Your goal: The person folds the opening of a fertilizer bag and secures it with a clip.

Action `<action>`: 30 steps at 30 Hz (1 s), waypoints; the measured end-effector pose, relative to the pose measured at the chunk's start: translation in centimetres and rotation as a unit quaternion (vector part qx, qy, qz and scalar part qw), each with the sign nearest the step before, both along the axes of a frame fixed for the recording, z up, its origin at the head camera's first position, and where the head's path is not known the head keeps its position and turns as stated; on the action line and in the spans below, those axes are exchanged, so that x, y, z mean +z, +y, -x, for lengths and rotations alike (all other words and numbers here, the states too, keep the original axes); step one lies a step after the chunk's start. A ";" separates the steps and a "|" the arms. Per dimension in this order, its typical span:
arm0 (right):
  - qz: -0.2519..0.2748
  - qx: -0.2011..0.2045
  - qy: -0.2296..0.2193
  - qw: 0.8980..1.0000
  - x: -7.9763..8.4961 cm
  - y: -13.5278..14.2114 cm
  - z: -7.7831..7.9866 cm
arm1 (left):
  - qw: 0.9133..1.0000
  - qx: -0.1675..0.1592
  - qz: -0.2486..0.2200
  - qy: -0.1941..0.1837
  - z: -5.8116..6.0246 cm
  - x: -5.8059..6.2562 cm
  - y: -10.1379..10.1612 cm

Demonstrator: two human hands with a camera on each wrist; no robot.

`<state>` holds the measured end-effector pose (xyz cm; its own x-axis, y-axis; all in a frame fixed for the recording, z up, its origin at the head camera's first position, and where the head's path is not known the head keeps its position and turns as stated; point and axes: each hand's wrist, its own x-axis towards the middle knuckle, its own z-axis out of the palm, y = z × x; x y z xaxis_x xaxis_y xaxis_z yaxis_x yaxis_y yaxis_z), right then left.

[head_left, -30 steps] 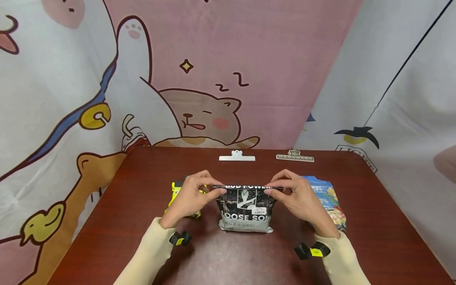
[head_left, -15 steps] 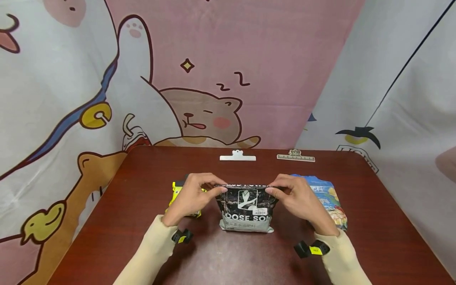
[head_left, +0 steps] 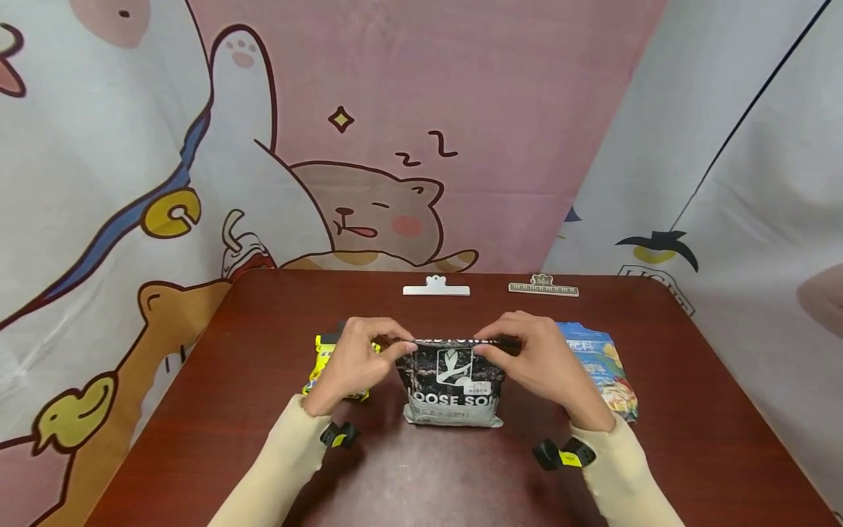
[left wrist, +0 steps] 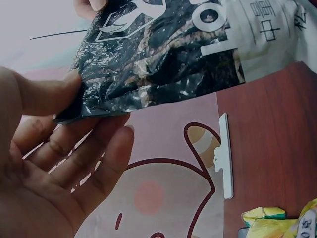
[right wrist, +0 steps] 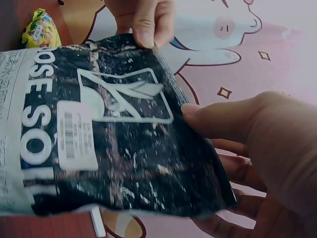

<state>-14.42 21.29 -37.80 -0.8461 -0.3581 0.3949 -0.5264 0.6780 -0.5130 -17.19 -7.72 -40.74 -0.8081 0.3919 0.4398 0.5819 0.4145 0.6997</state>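
A black-and-white fertilizer bag [head_left: 454,384] with "LOOSE SO..." printed on it stands upright on the table in the head view. My left hand [head_left: 358,359] pinches its top left corner, thumb in front and fingers behind. On the right part of the top edge, my right hand [head_left: 536,359] pinches the bag the same way. The left wrist view shows the left thumb [left wrist: 49,94] pressed on the crinkled black plastic of the bag [left wrist: 153,59]. A white barcode label [right wrist: 77,136] shows on the bag's front in the right wrist view.
A yellow packet [head_left: 323,359] lies behind my left hand, partly hidden. To the right, a blue packet [head_left: 596,359] is partly covered by my right hand. Two clips, one white [head_left: 436,286] and one patterned [head_left: 543,286], lie at the far edge of the reddish-brown table [head_left: 197,439].
My right hand has shifted slightly left along the top edge, in from the corner. My left hand keeps its grip, and the bag stays in the same place.
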 end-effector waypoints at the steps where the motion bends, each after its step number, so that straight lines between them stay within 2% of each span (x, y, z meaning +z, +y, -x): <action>1: 0.000 0.005 0.006 1.000 0.0 -0.2 0.1 | 1.000 -0.007 0.002 -0.005 0.0 0.0 0.1; 4: -0.003 0.016 0.016 1.000 0.2 -0.9 0.3 | 0.999 -0.028 0.010 -0.020 0.0 0.2 0.4; 7: -0.007 0.019 0.014 1.000 0.3 -1.4 0.3 | 0.999 -0.047 0.023 -0.017 0.1 0.6 1.2; 12: -0.009 0.023 0.006 1.000 0.3 -2.0 0.4 | 0.996 -0.060 0.062 0.026 0.1 1.4 2.7; 18: -0.013 0.037 0.023 0.999 0.2 -2.5 0.6 | 0.990 -0.051 0.103 0.085 0.0 2.0 3.9; 26: 0.041 0.062 0.038 0.996 -0.5 -2.5 0.9 | 0.989 -0.036 0.085 0.115 0.0 1.7 4.2; 30: 0.057 0.073 0.049 0.995 -0.9 -2.3 1.2 | 0.990 -0.039 0.071 0.118 0.1 1.4 4.2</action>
<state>-15.66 18.98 -38.72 -0.7443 -0.4223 0.5174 -0.6657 0.5308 -0.5244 -17.30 -3.52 -39.32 -0.6545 0.5208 0.5481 0.7560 0.4469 0.4782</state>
